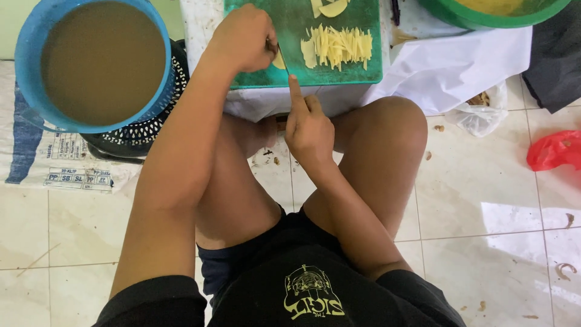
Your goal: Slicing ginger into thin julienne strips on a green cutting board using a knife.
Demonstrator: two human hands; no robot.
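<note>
The right hand (308, 130) is clenched on a knife (282, 59), forefinger stretched along the blade, cutting at the cutting board's (357, 71) near edge. The left hand (242, 39) is closed over a yellowish piece there. Cut strips (339, 45) lie mid-board. A blue basin (91, 63) of brown liquid sits left.

A cutting board (357, 69) lay on a low table (423, 72) in front of the person's knees. A pile of cut strips (338, 46) lay in the middle of the board, with bigger slices (328, 7) at its far edge. The left hand (245, 39) rested on the board's left part. The right hand (308, 127) was at its near edge. A tub of liquid (100, 60) stood to the left of the table, on a basket (142, 136). A bowl (490, 12) sat at the table's far right corner. Two bags (554, 150) lay on the floor to the right.
</note>
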